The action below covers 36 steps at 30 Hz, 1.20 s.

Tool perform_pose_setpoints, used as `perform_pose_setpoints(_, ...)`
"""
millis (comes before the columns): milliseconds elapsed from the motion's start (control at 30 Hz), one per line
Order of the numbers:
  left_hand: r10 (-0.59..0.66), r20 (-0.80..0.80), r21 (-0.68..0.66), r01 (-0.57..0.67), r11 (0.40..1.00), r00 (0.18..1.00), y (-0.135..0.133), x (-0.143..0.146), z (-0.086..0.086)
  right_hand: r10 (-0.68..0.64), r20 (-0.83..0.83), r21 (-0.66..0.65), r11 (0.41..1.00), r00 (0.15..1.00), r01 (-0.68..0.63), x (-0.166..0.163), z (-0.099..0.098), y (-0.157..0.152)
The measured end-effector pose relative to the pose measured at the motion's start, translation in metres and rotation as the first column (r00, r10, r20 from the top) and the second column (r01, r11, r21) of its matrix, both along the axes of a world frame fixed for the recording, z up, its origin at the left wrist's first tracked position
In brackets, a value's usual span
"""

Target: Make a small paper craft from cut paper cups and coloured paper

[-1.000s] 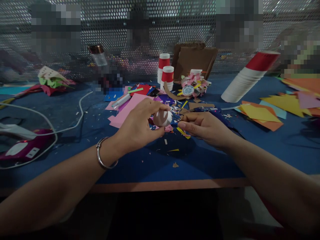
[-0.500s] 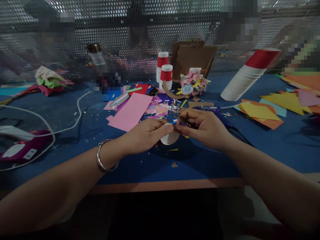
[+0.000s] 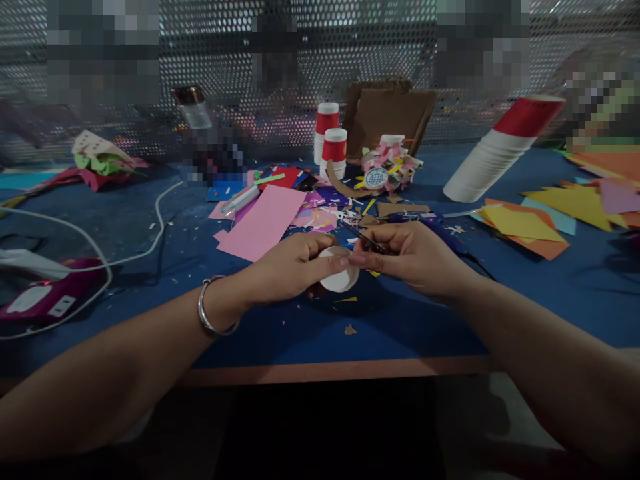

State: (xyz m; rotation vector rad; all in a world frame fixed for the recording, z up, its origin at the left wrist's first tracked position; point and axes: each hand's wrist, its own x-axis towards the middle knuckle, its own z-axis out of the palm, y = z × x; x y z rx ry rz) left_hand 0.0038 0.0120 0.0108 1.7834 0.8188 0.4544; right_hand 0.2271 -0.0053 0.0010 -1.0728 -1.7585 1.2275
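Observation:
My left hand (image 3: 295,267) is closed on a small white paper cup (image 3: 340,279), thumb over its rim. The cup is tipped so that its hollow inside faces me. Close against it, my right hand (image 3: 407,257) grips a pair of dark-handled scissors (image 3: 367,241), whose blades point up and left past the cup. Its fingertips are at the cup's right rim. Behind both hands lie a pink paper sheet (image 3: 265,223) and many small paper scraps (image 3: 350,213).
Red and white paper cups (image 3: 333,150) stand at the back, beside brown cardboard (image 3: 390,123). A long cup stack (image 3: 493,160) leans at right, near coloured paper (image 3: 523,223). A blue glue gun (image 3: 435,223) lies behind my right hand. At left is a purple device (image 3: 55,293) with a white cable.
The cup has turned in my left hand, so its open inside shows more. My left thumb has slid slightly right along the rim; the scissors stay in my right hand.

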Motion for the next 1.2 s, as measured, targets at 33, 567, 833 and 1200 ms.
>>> perform_pose_setpoints(33, -0.007, 0.018, -0.028, 0.007, 1.000, 1.000, 0.000, 0.000, 0.000, 0.003, -0.003, 0.001, 1.000, 1.000, -0.003, 0.000, 0.001, 0.000)
perform_pose_setpoints(567, -0.054, 0.153, -0.081, 0.067, 0.994, 0.987, 0.000, 0.002, 0.000, 0.088, -0.136, -0.079, 0.992, 0.987, -0.099, 0.004, 0.003, -0.002)
perform_pose_setpoints(833, 0.093, 0.249, 0.064, -0.112, 0.992, 0.964, 0.002, 0.001, -0.005, -0.087, 0.030, 0.173, 0.982, 0.996, 0.080, 0.003, 0.008, 0.000)
perform_pose_setpoints(1200, 0.151, 0.348, 0.254, -0.248, 0.935, 0.925, 0.007, 0.002, -0.012, -0.176, 0.243, 0.479, 0.877, 0.954, 0.040, 0.005, 0.001, -0.005)
